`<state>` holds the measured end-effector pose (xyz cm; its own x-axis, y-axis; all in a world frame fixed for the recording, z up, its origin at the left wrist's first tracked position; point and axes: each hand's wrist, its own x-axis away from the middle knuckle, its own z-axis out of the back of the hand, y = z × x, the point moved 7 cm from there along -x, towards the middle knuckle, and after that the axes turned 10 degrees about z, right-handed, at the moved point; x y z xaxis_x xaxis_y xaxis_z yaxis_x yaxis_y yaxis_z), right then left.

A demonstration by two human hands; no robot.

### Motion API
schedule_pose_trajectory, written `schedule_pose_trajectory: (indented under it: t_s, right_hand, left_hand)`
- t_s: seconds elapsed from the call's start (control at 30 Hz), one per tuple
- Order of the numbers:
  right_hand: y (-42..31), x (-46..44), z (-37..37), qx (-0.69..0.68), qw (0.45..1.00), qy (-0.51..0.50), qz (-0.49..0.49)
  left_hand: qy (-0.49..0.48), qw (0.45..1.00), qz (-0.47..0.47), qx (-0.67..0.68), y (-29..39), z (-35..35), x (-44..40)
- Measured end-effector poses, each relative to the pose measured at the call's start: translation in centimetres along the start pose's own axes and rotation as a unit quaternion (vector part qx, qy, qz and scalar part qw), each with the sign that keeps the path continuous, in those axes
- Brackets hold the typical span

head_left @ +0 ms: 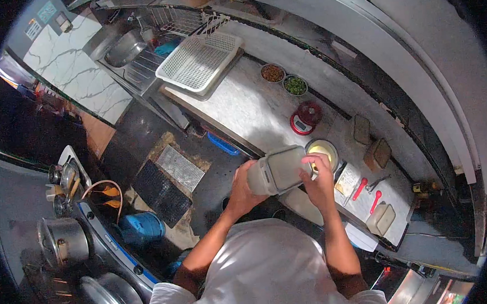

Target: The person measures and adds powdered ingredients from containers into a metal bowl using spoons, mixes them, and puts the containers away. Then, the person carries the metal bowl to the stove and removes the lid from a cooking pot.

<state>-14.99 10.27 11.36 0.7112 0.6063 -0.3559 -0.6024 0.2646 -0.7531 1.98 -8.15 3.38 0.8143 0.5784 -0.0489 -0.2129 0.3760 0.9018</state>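
Note:
A translucent plastic food container [259,179] is held up in front of my body, near the counter's front edge. My left hand [242,190] wraps round its left side. My right hand [319,179] grips its right edge, thumb and fingers at the rim of the pale rectangular top [288,167]. Whether that top is a separate lid, I cannot tell. Just beyond my right hand, partly hidden by it, stands a round metal bowl [332,148] with something pale yellow inside. Close by on the counter are a red kitchen scale [302,125] and a written card [347,180].
Two red spoons [360,189] and a lidded container [381,220] lie at the counter's right end. Two bowls of chopped food [295,85] and a white basket [199,63] stand farther left. Large pots [65,241] are on the stove side, with a blue gas cylinder [142,228] nearby.

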Motion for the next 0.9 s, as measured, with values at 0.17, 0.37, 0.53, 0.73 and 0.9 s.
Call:
schedule_pose_trajectory:
  t_s: [0.17, 0.37, 0.53, 0.73, 0.9]
  right_hand:
    - [-4.6, -0.5, 0.4, 0.028, 0.990, -0.104, 0.088]
    - [-7.5, -1.8, 2.0, 0.107, 0.978, -0.130, 0.124]
    - [-9.2, -0.9, 0.1, 0.068, 0.912, -0.343, 0.213]
    - [-8.0, -0.4, 0.6, 0.057, 0.908, -0.371, 0.186]
    - [-10.1, -2.0, 2.1, -0.023, 0.900, -0.411, 0.147]
  left_hand:
    - [-0.016, 1.000, 0.004, 0.018, 0.3, -0.1, 0.2]
    - [-0.106, 0.991, 0.021, 0.076, -0.2, -0.8, 0.0]
    - [-0.230, 0.957, 0.061, 0.168, 2.9, -1.2, 0.5]
    - [-0.223, 0.933, 0.066, 0.276, 5.6, 0.6, 1.4]
    - [-0.219, 0.971, -0.054, 0.084, 7.5, 2.1, 1.2]
